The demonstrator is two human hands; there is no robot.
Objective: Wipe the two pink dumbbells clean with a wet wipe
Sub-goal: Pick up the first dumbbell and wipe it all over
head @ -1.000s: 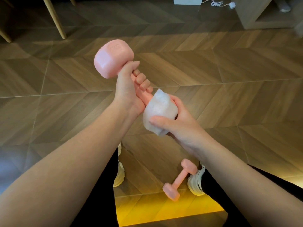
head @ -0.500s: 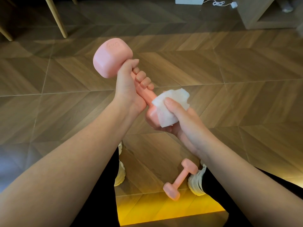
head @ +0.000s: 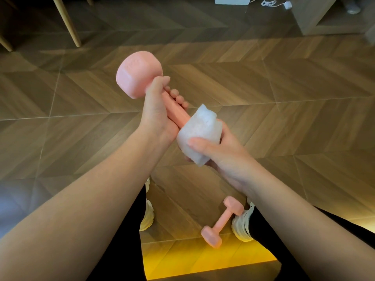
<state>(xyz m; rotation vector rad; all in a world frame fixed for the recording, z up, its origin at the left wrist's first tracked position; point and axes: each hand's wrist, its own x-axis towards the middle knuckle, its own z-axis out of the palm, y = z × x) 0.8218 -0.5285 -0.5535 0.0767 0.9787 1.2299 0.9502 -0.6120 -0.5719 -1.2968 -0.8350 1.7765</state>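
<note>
Left hand (head: 156, 116) gripping dumbbell (head: 138, 73), wipe (head: 199, 128) over down-right end

Mid-air, the left hand (head: 156, 114) grips a raised dumbbell (head: 138, 72) and the right hand (head: 221, 155) holds a wipe (head: 199, 128) round its near end, blocking the centre. Open floor (head: 294, 84) spreads to both sides. Far ahead stand chair legs (head: 68, 23) at the left and a wooden cabinet (head: 304, 19) at the right. Below, a second dumbbell (head: 222, 222) lies between the left shoe (head: 147, 218) and the right shoe (head: 242, 226), just beside the latter.
</note>
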